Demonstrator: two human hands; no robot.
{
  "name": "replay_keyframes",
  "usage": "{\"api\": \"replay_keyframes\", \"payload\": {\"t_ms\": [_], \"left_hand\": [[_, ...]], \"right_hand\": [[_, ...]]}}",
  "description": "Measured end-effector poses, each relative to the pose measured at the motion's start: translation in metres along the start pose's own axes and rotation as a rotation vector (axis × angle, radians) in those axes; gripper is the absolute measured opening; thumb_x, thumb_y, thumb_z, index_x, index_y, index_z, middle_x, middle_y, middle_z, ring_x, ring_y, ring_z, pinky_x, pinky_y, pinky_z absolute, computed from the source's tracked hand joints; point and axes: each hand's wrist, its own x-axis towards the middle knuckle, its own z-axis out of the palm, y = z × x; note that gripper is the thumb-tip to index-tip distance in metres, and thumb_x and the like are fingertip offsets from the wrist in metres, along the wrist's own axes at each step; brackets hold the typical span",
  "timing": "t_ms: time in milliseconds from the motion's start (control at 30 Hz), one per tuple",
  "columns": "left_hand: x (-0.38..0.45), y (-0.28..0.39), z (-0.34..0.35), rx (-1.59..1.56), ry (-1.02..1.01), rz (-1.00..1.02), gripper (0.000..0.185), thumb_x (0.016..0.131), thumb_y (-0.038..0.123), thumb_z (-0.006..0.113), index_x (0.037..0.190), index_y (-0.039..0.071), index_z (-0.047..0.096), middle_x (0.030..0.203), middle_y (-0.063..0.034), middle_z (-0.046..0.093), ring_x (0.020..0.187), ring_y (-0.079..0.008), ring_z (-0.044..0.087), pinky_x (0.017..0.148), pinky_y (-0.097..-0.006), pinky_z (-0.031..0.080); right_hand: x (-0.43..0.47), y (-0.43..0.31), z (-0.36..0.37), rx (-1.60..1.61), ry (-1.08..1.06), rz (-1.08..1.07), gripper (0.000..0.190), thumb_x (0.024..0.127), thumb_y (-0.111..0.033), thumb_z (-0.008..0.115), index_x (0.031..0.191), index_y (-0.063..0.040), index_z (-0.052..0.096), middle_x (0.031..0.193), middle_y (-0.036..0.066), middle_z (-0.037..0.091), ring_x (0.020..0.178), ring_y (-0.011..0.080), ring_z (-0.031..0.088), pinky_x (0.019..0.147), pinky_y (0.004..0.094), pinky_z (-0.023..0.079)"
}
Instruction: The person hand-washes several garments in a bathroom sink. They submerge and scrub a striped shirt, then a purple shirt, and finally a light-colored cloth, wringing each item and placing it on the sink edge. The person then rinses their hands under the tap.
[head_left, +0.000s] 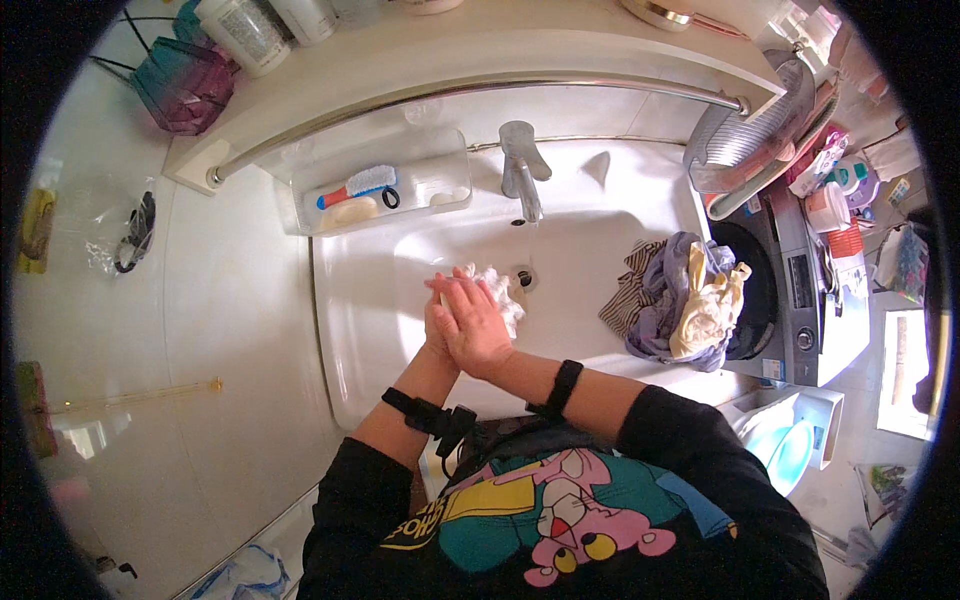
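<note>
My left hand (437, 321) and my right hand (478, 324) are pressed together over the white washbasin (570, 300). The right palm and fingers cover most of the left hand. A sliver of something pale shows between them, too hidden to name. Just beyond and to the right of my fingers is a crumpled white cloth (504, 296); whether the hands grip part of it is hidden. The drain hole (525, 279) lies right of the cloth. A chrome faucet (519, 169) stands at the basin's back edge.
A clear tray (442, 176) holds a scrub brush (367, 184), a soap bar (351, 214) and a black hair tie (391, 198). Crumpled clothes (667, 300) rest on the basin's right rim, near a washing machine (799, 300). A metal rail (480, 81) runs under the shelf (480, 37).
</note>
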Motion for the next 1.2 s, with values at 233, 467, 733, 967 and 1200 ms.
{"api": "replay_keyframes", "payload": {"t_ms": [233, 467, 733, 967, 1200], "left_hand": [[-0.010, -0.017, 0.032, 0.735, 0.538, -0.064, 0.053, 0.100, 0.046, 0.025, 0.138, 0.013, 0.040, 0.138, -0.0092, 0.046, 0.127, -0.0289, 0.045, 0.105, -0.0502, 0.036], [-0.015, -0.008, 0.053, 0.762, 0.523, -0.043, 0.048, 0.100, 0.035, 0.031, 0.130, 0.002, 0.048, 0.129, -0.0136, 0.053, 0.117, -0.0335, 0.052, 0.101, -0.0520, 0.041], [-0.025, 0.000, 0.079, 0.783, 0.514, -0.019, 0.043, 0.100, 0.035, 0.032, 0.125, 0.007, 0.052, 0.120, -0.0157, 0.058, 0.112, -0.0336, 0.056, 0.094, -0.0528, 0.046], [-0.027, -0.012, 0.058, 0.924, 0.660, 0.149, 0.044, 0.100, 0.044, 0.032, 0.126, 0.013, 0.049, 0.118, -0.0051, 0.057, 0.110, -0.0229, 0.054, 0.099, -0.0408, 0.043], [-0.039, -0.013, 0.052, 0.936, 0.554, 0.171, 0.051, 0.101, 0.046, 0.027, 0.131, 0.009, 0.044, 0.131, -0.0090, 0.049, 0.122, -0.0246, 0.046, 0.107, -0.0400, 0.034]], "right_hand": [[0.024, 0.030, -0.025, -0.365, -0.006, 0.193, 0.052, 0.090, -0.027, 0.052, 0.136, -0.007, 0.038, 0.137, 0.018, 0.042, 0.134, 0.0341, 0.034, 0.114, 0.0518, 0.016], [0.074, 0.012, -0.099, -0.504, 0.256, -0.229, 0.057, 0.088, -0.024, 0.057, 0.134, 0.005, 0.041, 0.145, 0.023, 0.033, 0.139, 0.0382, 0.024, 0.114, 0.0481, 0.020], [0.004, 0.017, -0.088, -0.192, 0.067, -0.279, 0.030, 0.087, -0.014, 0.059, 0.115, -0.004, 0.057, 0.131, 0.018, 0.048, 0.124, 0.0352, 0.044, 0.101, 0.0438, 0.039], [-0.009, -0.031, -0.016, 0.115, -0.041, 0.039, 0.053, 0.089, -0.038, 0.059, 0.132, -0.013, 0.043, 0.113, 0.018, 0.053, 0.108, 0.0365, 0.051, 0.091, 0.0438, 0.043], [0.011, -0.028, 0.014, 0.210, 0.072, 0.237, 0.041, 0.093, -0.032, 0.053, 0.128, -0.012, 0.046, 0.120, 0.021, 0.054, 0.107, 0.0392, 0.053, 0.090, 0.0455, 0.043]]}}
